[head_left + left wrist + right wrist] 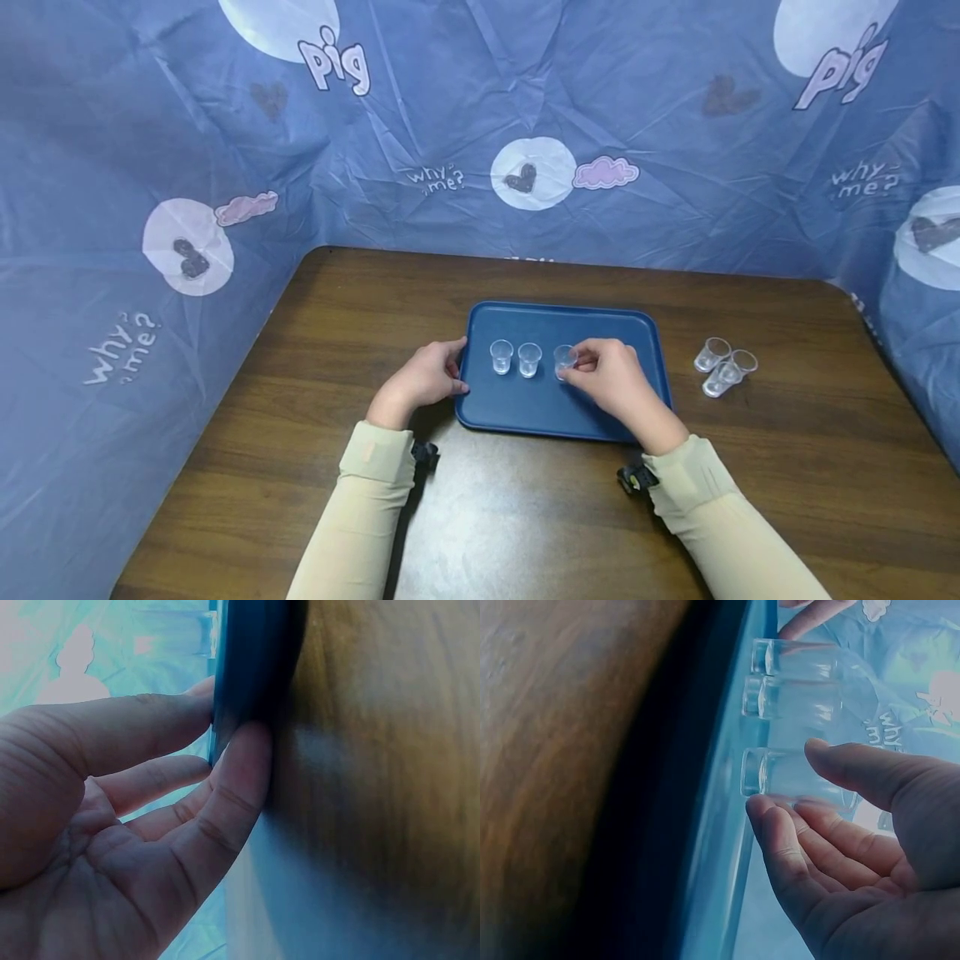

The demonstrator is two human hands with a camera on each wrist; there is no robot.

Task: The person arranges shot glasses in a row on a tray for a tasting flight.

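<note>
Printed blue cloth (420, 100) walls off twelve o'clock, and before it spreads the wooden bench (360, 317), carrying a blue tray (517, 408) that lies flat near its middle. To the hands: the left hand (427, 375) has thumb and fingers clamped on the tray's rim at nine o'clock, presumably to stop it sliding. In from four o'clock reaches the right hand (611, 379), thumb and fingertips pinching a clear cup (562, 365) by its sides, a light hold that probably keeps it upright. That cup is near the tray's centre; whether its base touches, I can't tell. At its nine o'clock, two standing cups (528, 361) sit side by side, lined up with it, perhaps for a neat row. Off the tray at three o'clock, loose cups (708, 360) cluster on the bench, handy for the right side, their overlap hiding the exact count.
</note>
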